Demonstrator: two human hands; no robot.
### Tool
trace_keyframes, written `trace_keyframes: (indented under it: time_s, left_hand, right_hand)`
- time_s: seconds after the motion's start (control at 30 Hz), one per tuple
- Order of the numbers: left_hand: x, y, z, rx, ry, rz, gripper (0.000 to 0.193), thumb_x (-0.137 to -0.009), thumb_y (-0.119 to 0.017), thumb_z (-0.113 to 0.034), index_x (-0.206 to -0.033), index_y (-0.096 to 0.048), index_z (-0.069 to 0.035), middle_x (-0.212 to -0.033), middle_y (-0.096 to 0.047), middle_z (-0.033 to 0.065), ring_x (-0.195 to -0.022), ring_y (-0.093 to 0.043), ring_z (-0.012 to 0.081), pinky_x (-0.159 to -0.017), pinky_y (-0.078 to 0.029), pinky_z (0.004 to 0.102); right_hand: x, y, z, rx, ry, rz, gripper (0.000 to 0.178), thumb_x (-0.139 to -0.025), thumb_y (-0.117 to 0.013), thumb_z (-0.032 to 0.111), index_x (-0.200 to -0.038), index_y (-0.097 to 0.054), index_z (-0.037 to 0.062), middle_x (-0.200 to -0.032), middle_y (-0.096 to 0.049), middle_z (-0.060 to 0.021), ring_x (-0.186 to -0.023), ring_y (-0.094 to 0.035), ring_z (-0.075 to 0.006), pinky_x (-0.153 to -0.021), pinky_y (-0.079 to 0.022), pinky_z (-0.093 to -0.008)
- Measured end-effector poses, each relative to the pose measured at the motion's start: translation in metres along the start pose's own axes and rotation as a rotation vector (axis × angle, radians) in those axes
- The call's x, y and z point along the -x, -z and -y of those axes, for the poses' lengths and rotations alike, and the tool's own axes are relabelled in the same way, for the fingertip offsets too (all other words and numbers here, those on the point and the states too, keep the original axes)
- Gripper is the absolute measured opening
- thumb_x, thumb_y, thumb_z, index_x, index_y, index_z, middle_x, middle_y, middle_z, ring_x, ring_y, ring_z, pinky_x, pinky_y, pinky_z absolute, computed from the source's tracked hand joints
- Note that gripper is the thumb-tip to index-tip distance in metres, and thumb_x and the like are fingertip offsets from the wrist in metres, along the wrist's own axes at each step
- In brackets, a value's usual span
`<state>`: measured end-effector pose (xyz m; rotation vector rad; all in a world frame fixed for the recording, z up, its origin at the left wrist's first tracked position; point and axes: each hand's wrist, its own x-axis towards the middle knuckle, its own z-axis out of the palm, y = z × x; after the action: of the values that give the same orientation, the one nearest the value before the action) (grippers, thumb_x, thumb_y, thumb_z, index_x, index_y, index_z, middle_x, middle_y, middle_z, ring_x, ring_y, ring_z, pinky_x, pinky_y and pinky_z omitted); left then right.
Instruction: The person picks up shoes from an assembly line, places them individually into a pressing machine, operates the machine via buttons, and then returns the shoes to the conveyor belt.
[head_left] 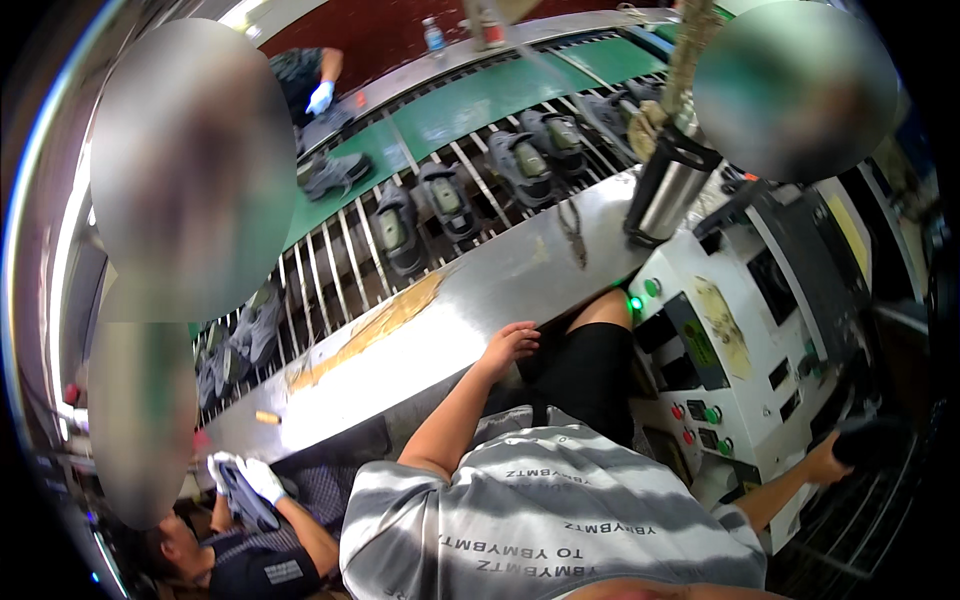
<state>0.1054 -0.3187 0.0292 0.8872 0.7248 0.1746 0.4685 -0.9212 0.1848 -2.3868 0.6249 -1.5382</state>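
Our right hand [828, 463] wraps a dark shoe [868, 440] low at the right, beside the white control machine [745, 330].
It looks light and soft; we'd grip its firmer sole. Our left hand [508, 345] rests spread on the steel ledge [470, 300].

bright overhead light | glare on steel ledge [480, 300] | fisheye bending, dark rim | blurred patches

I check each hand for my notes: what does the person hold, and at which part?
The right hand holds a dark shoe-shaped object by its near end; the grip itself is blurred. The left hand holds nothing and rests on the shiny metal ledge.
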Motion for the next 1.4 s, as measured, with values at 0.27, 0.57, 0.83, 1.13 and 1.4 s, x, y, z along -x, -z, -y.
trace_keyframes:
  time_s: [0.27,0.57,0.83,1.13,1.4]
  left_hand:
    - [0.008,-0.010,-0.027,-0.012,-0.038,0.279,0.039,-0.094,-0.051,-0.023,-0.128,-0.050,-0.005,-0.117,-0.060,0.0084,-0.104,-0.059,0.0198,-0.091,-0.046,0.0343]
    - [0.048,-0.106,-0.079,0.113,-0.089,0.847,0.057,-0.089,-0.060,-0.026,-0.139,-0.039,-0.008,-0.125,-0.054,0.0089,-0.115,-0.053,0.0206,-0.094,-0.044,0.0350]
    - [0.117,0.009,-0.107,0.530,-0.168,0.563,0.069,-0.072,-0.066,-0.008,-0.134,-0.038,0.002,-0.124,-0.053,0.0201,-0.110,-0.058,0.0340,-0.091,-0.051,0.0514]
    - [0.172,0.177,-0.046,0.702,-0.387,-0.274,0.059,-0.064,-0.053,-0.005,-0.123,-0.050,0.001,-0.116,-0.058,0.0165,-0.110,-0.057,0.0338,-0.101,-0.045,0.0470]
    - [0.147,0.258,-0.078,0.612,-0.378,-0.496,0.048,-0.068,-0.052,-0.009,-0.115,-0.052,0.000,-0.103,-0.061,0.0142,-0.098,-0.061,0.0317,-0.094,-0.049,0.0446]
  right_hand:
    - [0.063,0.085,0.017,-0.623,-0.190,0.077,0.059,-0.067,-0.084,0.020,-0.111,-0.056,-0.0079,-0.120,-0.058,-0.0213,-0.099,-0.061,-0.0325,-0.083,-0.052,-0.0445]
    - [0.141,0.096,0.072,-1.779,-0.610,1.525,0.068,-0.073,-0.062,0.017,-0.136,-0.041,0.0006,-0.136,-0.046,-0.0138,-0.123,-0.047,-0.0338,-0.107,-0.034,-0.0479]
    - [0.279,0.256,0.356,-1.282,0.450,2.479,0.065,-0.091,-0.053,0.021,-0.142,-0.026,-0.0087,-0.145,-0.034,-0.0158,-0.135,-0.030,-0.0232,-0.111,-0.022,-0.0330]
    - [0.401,0.327,0.392,-1.101,0.669,2.789,0.044,-0.096,-0.052,0.027,-0.132,-0.049,0.0013,-0.136,-0.045,-0.0116,-0.123,-0.046,-0.0202,-0.102,-0.036,-0.0306]
    - [0.415,0.282,0.377,-1.054,0.618,2.424,0.032,-0.089,-0.061,0.017,-0.117,-0.059,0.0019,-0.120,-0.056,-0.0117,-0.109,-0.056,-0.0219,-0.088,-0.046,-0.0302]
